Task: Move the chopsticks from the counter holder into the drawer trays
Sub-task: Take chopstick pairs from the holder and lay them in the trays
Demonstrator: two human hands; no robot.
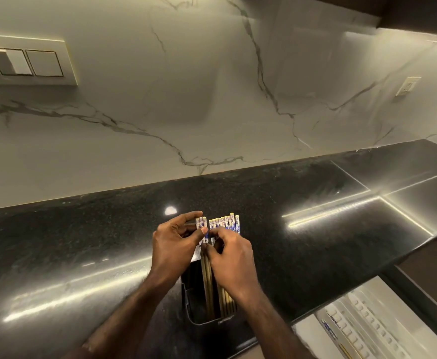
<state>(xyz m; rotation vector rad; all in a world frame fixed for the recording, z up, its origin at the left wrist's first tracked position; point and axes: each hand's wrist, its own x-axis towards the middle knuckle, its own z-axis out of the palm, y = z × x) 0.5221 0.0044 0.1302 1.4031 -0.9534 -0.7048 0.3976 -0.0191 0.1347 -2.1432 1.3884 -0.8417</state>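
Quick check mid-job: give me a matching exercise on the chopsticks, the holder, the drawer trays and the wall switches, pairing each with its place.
Things:
1. chopsticks
2. holder
3. drawer trays
4. wall switches

Places:
A. upper left, on the marble wall
B. lower right, below the counter edge
C. on the counter, under both hands
D. standing in the holder, tops pinched by the left hand and right hand

Pairs: 1-D, 2-C, 3-B, 4-A

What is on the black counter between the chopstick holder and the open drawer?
Nothing. In the head view, the stretch of black counter between the chopstick holder and the open drawer is bare, showing only shiny light reflections.
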